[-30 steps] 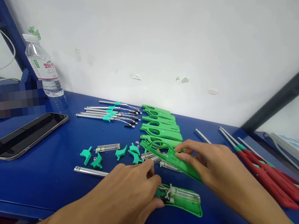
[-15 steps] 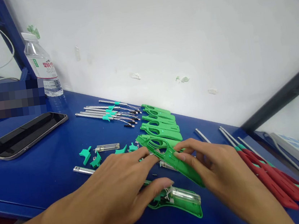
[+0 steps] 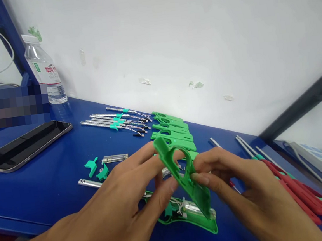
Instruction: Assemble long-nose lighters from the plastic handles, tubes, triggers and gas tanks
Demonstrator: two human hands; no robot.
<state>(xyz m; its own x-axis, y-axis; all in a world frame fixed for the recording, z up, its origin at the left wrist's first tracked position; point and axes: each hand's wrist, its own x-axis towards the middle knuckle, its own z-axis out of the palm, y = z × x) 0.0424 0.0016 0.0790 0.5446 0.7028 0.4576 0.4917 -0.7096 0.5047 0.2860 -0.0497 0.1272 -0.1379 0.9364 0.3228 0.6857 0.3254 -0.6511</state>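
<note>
- Pinches with fingers (image 3: 202, 178) of the right hand (image 3: 242, 175) a raised green shell half (image 3: 199, 196), with thumb on the near side and fingertips behind, drawn in tight on the edge below the round opening;
- Holds this shell half tilted steeply above the blue table (image 3: 55, 196), with its lower end in front of the open green shell (image 3: 200, 226);
- Spreads thumb and fingers of the left hand (image 3: 126, 197) partway apart at the raised piece's upper end, with one finger showing through the opening; cannot tell whether in contact or just beside;
- Has lying in the open shell a clear tank (image 3: 190, 206), pale wires (image 3: 176, 201) and a teal trigger (image 3: 169, 210);
- Shows beyond the hands a row of green shells (image 3: 173, 135) near the wall, and beside it metal rods (image 3: 104, 122) with teal pieces and wires;
- Includes, left of the hands, a loose metal tube (image 3: 89, 183), a loose clear tank (image 3: 115, 158) and teal triggers (image 3: 91, 167);
- Includes farther left a phone (image 3: 26, 148) and an upright bottle (image 3: 45, 74); at far right, red lighters (image 3: 292, 184) side by side.
</note>
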